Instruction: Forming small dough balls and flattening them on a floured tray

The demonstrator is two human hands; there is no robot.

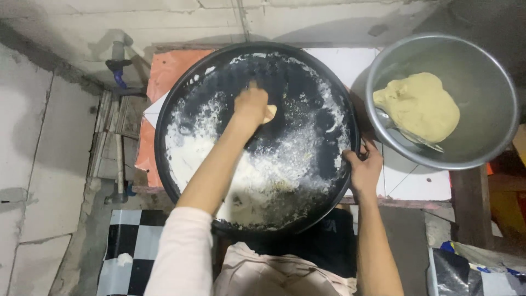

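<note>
Gripping: your left hand [250,104] is closed round a small pale piece of dough [269,113], pressed down on the floured floor of the pan [170,109], just above the pan's centre; only the tip of the piece shows at the right of your fist. Your right hand [362,164] clasps the pan's right rim, fingers hooked over the edge and thumb inside. You have the pan, wide, round and black, sitting on the tiled counter [416,181], where it covers most of the counter's left and middle and overhangs the near edge. Flour [263,175] lies thick across the pan's near and left part and thins to streaks toward the far rim. You have a metal bowl [496,82] at the counter's far right corner, its rim just beside the pan's right rim; whether the two touch cannot be told. Inside the bowl rests a large lump of tan dough [419,104], with a spoon [408,134] lying under its near left side, handle pointing to the bowl's near wall. An orange tile [170,68] shows at the counter's far left corner. A pipe with a valve [118,66] stands on the wall left of the counter.
</note>
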